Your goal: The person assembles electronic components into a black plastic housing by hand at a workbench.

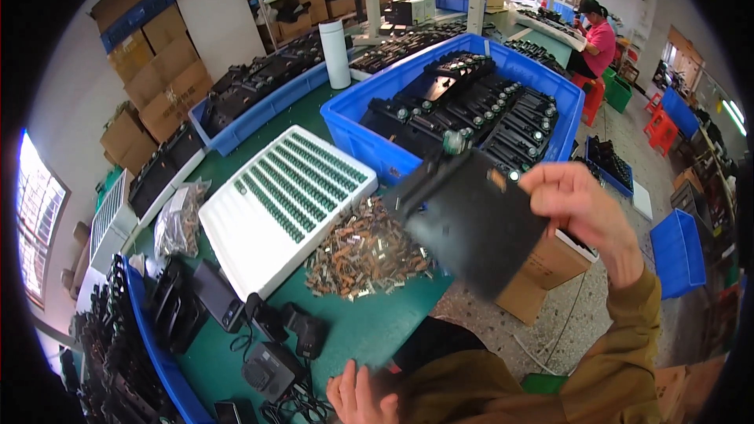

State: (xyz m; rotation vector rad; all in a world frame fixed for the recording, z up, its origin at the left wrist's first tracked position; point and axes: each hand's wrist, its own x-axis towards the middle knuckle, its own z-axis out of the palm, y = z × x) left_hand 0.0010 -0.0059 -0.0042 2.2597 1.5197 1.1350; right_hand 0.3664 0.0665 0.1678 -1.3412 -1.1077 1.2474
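Note:
My right hand (577, 204) is raised over the table's right edge. Its fingers pinch the corner of a flat black sheet (483, 220), which hangs tilted and is a little blurred. Behind the sheet stands a blue bin (353, 137) of long black parts with round pale ends (503, 110), laid in rows. Low at the table's front edge, my left hand (357, 396) has its fingers apart and holds nothing. Black devices with cables (273, 373) lie to the left of it. A loose heap of small copper-coloured metal pieces (369, 255) lies beyond it.
A white foam tray (243, 235) holds rows of small green parts. More bins (157, 345) of black parts line the left side. A white bottle (334, 55) stands at the back. An open carton (542, 271) is on the floor at right. Far off, a person in pink (598, 47) sits working.

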